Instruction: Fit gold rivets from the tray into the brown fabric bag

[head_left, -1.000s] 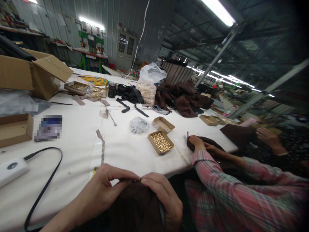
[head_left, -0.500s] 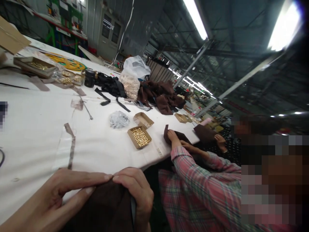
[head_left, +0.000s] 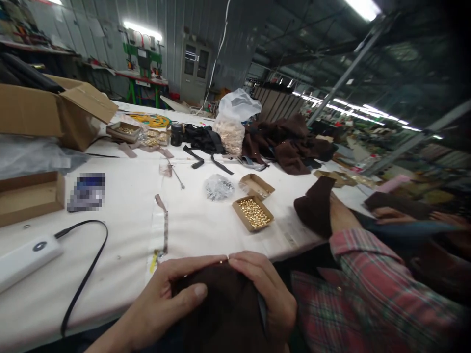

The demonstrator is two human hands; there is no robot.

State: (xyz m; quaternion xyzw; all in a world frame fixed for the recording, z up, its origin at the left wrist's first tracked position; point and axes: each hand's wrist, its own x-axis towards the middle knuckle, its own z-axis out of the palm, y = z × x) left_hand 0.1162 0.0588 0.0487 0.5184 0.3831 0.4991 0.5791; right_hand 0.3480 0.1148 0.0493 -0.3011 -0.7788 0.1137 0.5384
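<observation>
Dark brown fabric (head_left: 224, 304) hangs between my two hands at the near edge of the white table. My left hand (head_left: 172, 294) grips its top edge from the left, thumb over the front. From the right, my right hand (head_left: 263, 289) closes on the same edge, its fingertips beside those of my left hand. A tiny shiny spot shows on the edge where the fingertips meet. Beyond the hands, an open box of gold studs (head_left: 253, 214) stands on the table, with another small box (head_left: 257, 186) behind it and a clear bag of small parts (head_left: 219, 187).
A person in a plaid sleeve (head_left: 382, 260) holds brown fabric at right. Brown cloth (head_left: 290, 142) and black straps (head_left: 202, 139) lie at the back. On the left are cardboard boxes (head_left: 29, 110), a white power strip (head_left: 31, 262) and its black cable (head_left: 91, 264).
The view has swung left, showing more of the table's left side. My left thumb now lies over the fabric's front. The neighbouring person's fabric is raised more upright.
</observation>
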